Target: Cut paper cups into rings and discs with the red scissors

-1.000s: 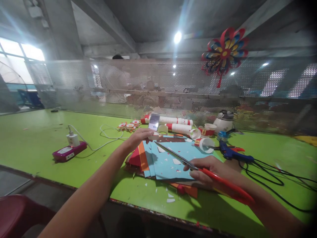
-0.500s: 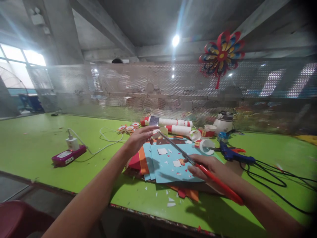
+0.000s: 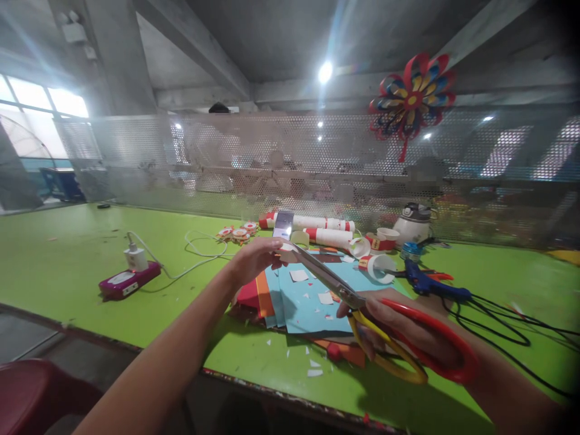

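My right hand (image 3: 408,329) is closed round the scissors (image 3: 338,287), which have one red and one yellow handle loop. Their blades point up and left, with the tips at a small pale piece of paper (image 3: 289,252). Pinched in my left hand (image 3: 257,257), that piece is partly covered by the fingers and blades. Below both hands lie light blue sheets of paper (image 3: 299,314), with white cut squares and scraps scattered over them. Orange and red sheets (image 3: 263,296) show from under the blue ones.
A phone (image 3: 283,225) leans by stacked paper cups (image 3: 328,237). A blue glue gun (image 3: 435,284) with black cables lies at right, near a white jug (image 3: 411,225). At left is a purple power strip (image 3: 131,281). A mesh partition (image 3: 217,157) stands behind the green table (image 3: 58,260).
The scissors have turned in my right hand, so both handle loops now show. Seen in the earlier frame, they were edge-on. The whole view has shifted slightly.
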`<act>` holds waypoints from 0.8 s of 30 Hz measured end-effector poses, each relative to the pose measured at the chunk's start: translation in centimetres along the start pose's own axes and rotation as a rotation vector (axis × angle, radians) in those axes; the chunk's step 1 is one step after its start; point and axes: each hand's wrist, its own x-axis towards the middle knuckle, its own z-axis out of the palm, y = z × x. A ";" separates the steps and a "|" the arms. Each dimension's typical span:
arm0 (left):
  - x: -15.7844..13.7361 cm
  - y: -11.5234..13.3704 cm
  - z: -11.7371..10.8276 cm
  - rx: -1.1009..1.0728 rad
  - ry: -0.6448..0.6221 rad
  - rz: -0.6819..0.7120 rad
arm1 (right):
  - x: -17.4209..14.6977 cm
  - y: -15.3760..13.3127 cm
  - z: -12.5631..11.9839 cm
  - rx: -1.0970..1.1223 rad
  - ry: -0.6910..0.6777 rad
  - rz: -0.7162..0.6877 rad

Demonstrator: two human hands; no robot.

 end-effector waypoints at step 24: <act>0.3 -0.4 0.1 0.107 0.039 0.173 | 0.9 -0.7 0.3 -0.314 0.095 -0.002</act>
